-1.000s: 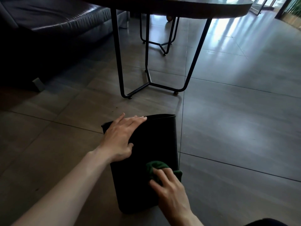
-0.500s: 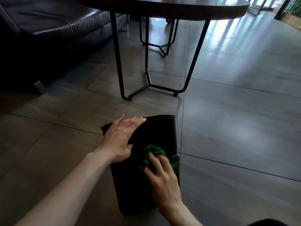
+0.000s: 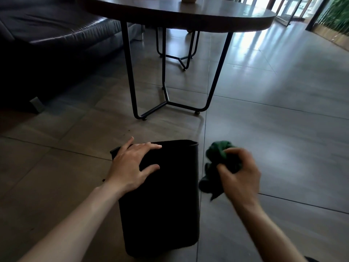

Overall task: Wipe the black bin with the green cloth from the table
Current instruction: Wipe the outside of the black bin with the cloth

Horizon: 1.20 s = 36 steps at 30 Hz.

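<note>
The black bin (image 3: 162,205) lies tipped on the tiled floor, its open end pointing away from me. My left hand (image 3: 132,165) rests flat on the bin's upper side near the rim, fingers spread and thumb pressed against the side. My right hand (image 3: 238,174) is to the right of the bin, off its surface, fingers closed around the bunched green cloth (image 3: 217,156). A corner of the cloth hangs down beside the bin's right edge.
A round dark table (image 3: 188,17) on thin black metal legs (image 3: 170,103) stands just beyond the bin. A dark leather sofa (image 3: 56,35) fills the left. A second metal frame (image 3: 179,57) stands behind the table. Glass doors and plants are at the far right.
My right hand has lifted the green cloth off the bin's side and swung it out to the right. My left hand stays on the bin. The view has tilted up slightly.
</note>
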Available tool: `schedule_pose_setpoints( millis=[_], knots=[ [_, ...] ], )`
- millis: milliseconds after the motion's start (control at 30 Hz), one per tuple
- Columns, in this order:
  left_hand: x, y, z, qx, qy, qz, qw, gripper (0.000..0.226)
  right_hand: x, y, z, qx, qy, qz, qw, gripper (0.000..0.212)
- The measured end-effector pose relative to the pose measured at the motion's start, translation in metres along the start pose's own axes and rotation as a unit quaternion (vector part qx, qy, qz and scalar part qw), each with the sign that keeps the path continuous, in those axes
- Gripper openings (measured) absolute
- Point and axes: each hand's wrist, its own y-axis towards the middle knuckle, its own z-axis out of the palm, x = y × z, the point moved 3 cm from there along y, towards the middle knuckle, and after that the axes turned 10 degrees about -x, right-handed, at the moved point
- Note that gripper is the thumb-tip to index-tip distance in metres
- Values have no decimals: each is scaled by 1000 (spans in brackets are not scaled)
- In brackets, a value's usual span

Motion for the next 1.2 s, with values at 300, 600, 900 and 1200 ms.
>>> schedule_pose_setpoints(
  millis=[300, 600, 900, 1200],
  knots=[
    [18, -8, -20, 22, -145, -73, 987, 9, -16, 41, 22, 184, -98, -64, 976, 41],
    [22, -16, -45, 52, -135, -73, 987, 26, -8, 31, 47, 498, -140, -141, 844, 56],
    [23, -17, -56, 49, -158, -88, 982, 18, 17, 6, 42, 477, -183, -297, 807, 17],
    [7, 6, -65, -11, -105, -67, 992, 24, 86, 24, 22, 383, -224, -358, 821, 21]
  ],
)
